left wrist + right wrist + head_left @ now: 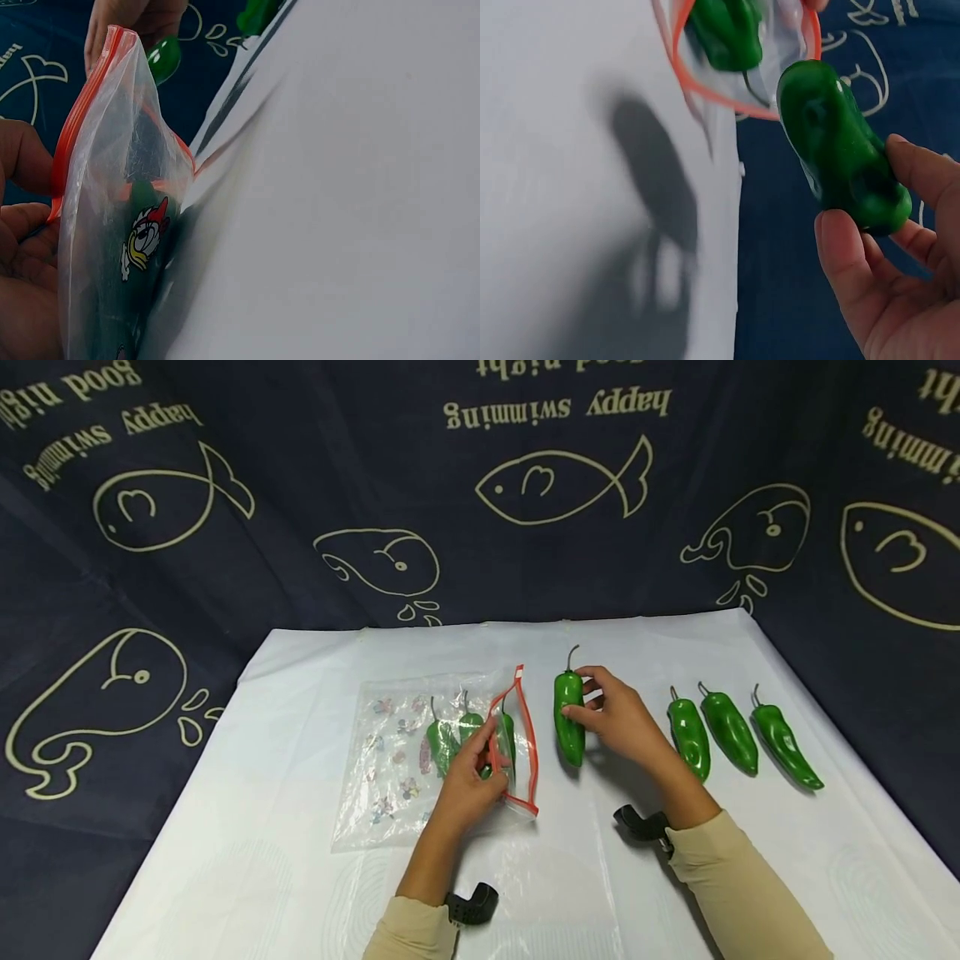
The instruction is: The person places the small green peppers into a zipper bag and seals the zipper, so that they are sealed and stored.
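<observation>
One pepper [569,731] in right hand [627,718], long axis fore-aft, stem [570,659] away.

Staged-looking setup, room type unclear: white-covered table [247,835], dark fish-print cloth [570,577] hung behind and both sides.

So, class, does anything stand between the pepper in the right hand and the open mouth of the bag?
Nothing visible does: only a gap separates the held pepper from the red rim of the bag. The left hand grips the rim's opposite side, out of the way; another pepper lies just inside.
</observation>
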Demonstrator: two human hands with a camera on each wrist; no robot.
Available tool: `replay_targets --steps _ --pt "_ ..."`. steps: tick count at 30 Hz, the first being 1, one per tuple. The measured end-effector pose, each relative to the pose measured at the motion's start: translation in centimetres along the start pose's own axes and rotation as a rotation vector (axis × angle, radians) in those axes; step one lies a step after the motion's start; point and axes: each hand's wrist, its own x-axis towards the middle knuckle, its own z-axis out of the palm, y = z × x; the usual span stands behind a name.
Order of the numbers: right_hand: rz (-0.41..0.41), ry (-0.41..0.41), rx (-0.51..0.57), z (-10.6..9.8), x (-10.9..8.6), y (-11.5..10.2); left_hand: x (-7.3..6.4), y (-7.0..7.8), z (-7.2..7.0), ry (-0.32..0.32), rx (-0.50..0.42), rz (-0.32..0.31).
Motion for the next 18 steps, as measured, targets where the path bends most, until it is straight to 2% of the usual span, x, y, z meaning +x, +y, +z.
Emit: replay_targets --steps 2,7,12,18 --pt "-0.006 -0.003 0.02 0.6 0.2 -0.4 0.1 -0.7 0.0 0.008 0.005 0.014" --pt "-0.019 -0.01 0.038 2.1 0.3 -1.1 0.1 -0.9 0.0 0.003 -0.006 0.024" --pt "-0.029 -0.026 0.038 3.6 0.3 -1.7 0.0 -0.8 -0.1 -0.005 -0.01 0.004" --pt "-0.047 -0.042 -0.023 5.0 0.6 -2.3 0.1 -0.1 -0.1 -0.023 0.005 -0.018"
